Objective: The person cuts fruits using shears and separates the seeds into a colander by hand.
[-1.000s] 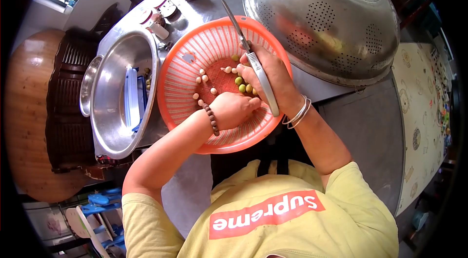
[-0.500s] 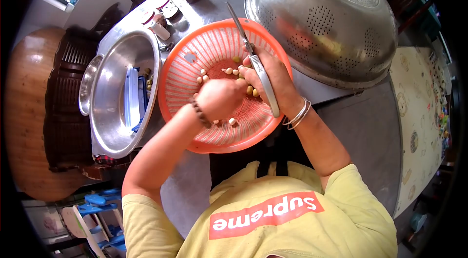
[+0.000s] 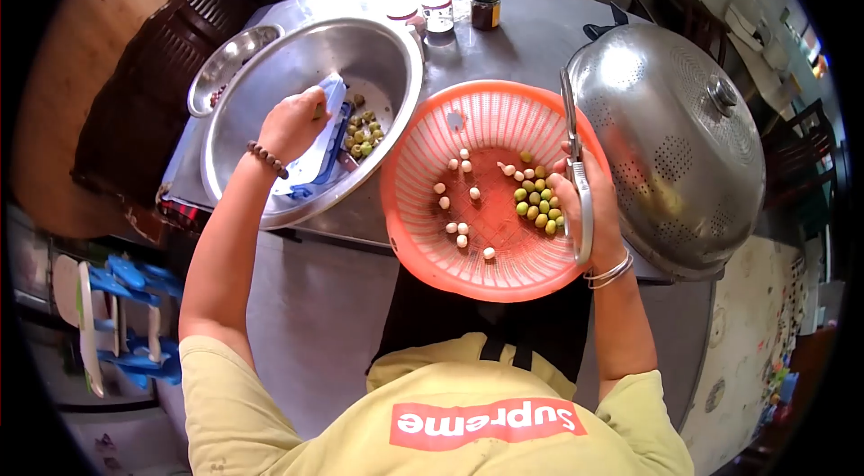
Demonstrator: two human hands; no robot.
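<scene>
My left hand point(image 3: 295, 123), wearing a beaded bracelet, is raised over the large steel basin point(image 3: 236, 85). Its fingers are closed; a small greenish bit shows at them, too little to identify. Below it lie a blue-and-white plastic item point(image 3: 317, 161) and a pile of green-brown hulls point(image 3: 364, 136). At the colander's right rim, my right hand point(image 3: 589, 193) is closed around scissors point(image 3: 578, 166), blades pointing away from me. Beside its fingers, inside the orange plastic colander point(image 3: 409, 242), are several green lotus seeds point(image 3: 538, 199). Several white peeled seeds point(image 3: 462, 229) are scattered on the colander's bottom.
A big perforated steel lid point(image 3: 670, 116) stands to the right of the colander. Jars point(image 3: 484, 8) stand at the back of the metal table point(image 3: 531, 31). A smaller steel bowl point(image 3: 236, 49) sits behind the basin on the left.
My left hand has moved from inside the colander leftward to above the basin. My right hand still grips the scissors at the colander's right side. The view has shifted.
</scene>
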